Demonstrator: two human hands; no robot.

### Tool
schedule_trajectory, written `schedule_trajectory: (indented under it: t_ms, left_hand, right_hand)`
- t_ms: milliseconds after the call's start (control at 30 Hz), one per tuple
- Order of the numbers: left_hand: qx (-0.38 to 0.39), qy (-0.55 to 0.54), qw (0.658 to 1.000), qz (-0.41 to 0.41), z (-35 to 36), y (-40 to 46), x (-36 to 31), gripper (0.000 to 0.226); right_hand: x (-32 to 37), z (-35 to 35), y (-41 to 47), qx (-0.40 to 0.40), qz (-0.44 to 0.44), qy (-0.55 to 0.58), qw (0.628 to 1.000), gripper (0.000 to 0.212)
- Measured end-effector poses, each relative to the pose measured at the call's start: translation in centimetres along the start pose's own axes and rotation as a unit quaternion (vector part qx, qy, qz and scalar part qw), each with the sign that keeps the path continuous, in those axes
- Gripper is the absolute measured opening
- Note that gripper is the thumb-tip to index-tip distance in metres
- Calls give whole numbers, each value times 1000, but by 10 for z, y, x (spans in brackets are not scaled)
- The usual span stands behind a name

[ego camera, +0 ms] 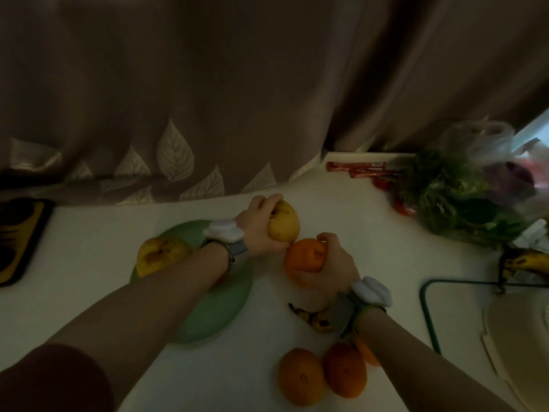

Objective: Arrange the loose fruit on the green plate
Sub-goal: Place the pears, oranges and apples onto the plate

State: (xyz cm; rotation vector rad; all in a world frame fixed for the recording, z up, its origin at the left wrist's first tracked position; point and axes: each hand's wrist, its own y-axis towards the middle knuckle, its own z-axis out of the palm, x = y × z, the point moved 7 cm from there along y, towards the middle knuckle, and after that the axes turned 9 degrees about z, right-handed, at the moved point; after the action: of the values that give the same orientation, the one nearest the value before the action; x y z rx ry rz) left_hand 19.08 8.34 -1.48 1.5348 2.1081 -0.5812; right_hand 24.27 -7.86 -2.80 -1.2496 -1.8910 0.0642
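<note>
The person leans over a pale tabletop (89, 263) in dim light; the left hand (258, 230) has its fingers clamped round a yellow apple (284, 223), held just past the far right edge of the green plate (214, 310); the right hand (329, 266) has its fingers wrapped tight on an orange (306, 254), close beside the apple and almost touching it. A second yellow fruit (159, 254), bruised brown in spots, sits on the plate's left rim; the left forearm crosses over the plate. Near the front edge two more oranges (301, 376) lie side by side on the tabletop, touching, with a third partly hidden under the right forearm; a spotted banana (315, 318) lies just beyond them, below the right wrist. A brown leaf-print curtain (178, 114) hangs behind; a bag of greens (460, 197) rests at the far right.
</note>
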Motion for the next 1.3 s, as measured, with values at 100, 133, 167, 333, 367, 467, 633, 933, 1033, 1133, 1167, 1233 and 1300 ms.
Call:
schedule_trajectory:
  t_ms: [100,133,167,333,367,467,633,933,1033,1133,1167,1233,1300]
  left_hand:
    - [-66,11,998,-4,-44,-24,10,97]
    - [-82,18,996,-11,-59,-32,18,97]
    - [-98,24,995,-22,-73,-42,28,99]
    - [-124,18,988,-86,-104,-83,74,112]
    - [-122,14,988,-90,-104,-86,79,112]
    - [-117,7,988,-96,-100,-84,89,102]
    - [-106,-7,991,-75,-93,-81,89,107]
    - [-142,-16,990,-3,-114,-147,69,99]
    - [-180,-51,982,-2,-109,-186,71,94]
    - [-163,-41,986,-9,-92,-213,76,93]
    - [-154,-38,987,-12,-85,-218,78,94]
    - [-144,-31,989,-16,-75,-225,80,94]
    - [-135,-19,990,-21,-69,-230,82,97]
  right_hand:
    - [19,4,-8,-18,-9,87,996,79]
    - [25,6,-8,-23,-4,119,993,77]
    - [31,11,-8,-24,2,148,989,75]
    - [54,35,-3,-20,16,221,975,72]
    - [57,39,-3,-21,16,222,975,71]
    - [63,50,-5,-13,13,217,976,71]
    - [63,52,-11,-3,-7,202,979,69]
    - [67,61,-31,9,-49,153,987,65]
    - [67,74,-42,22,-49,148,987,65]
    - [72,84,-55,31,-69,127,989,66]
    - [74,87,-58,31,-77,119,989,66]
    - [79,91,-65,32,-88,106,990,65]
    - [81,95,-69,41,-99,95,990,65]
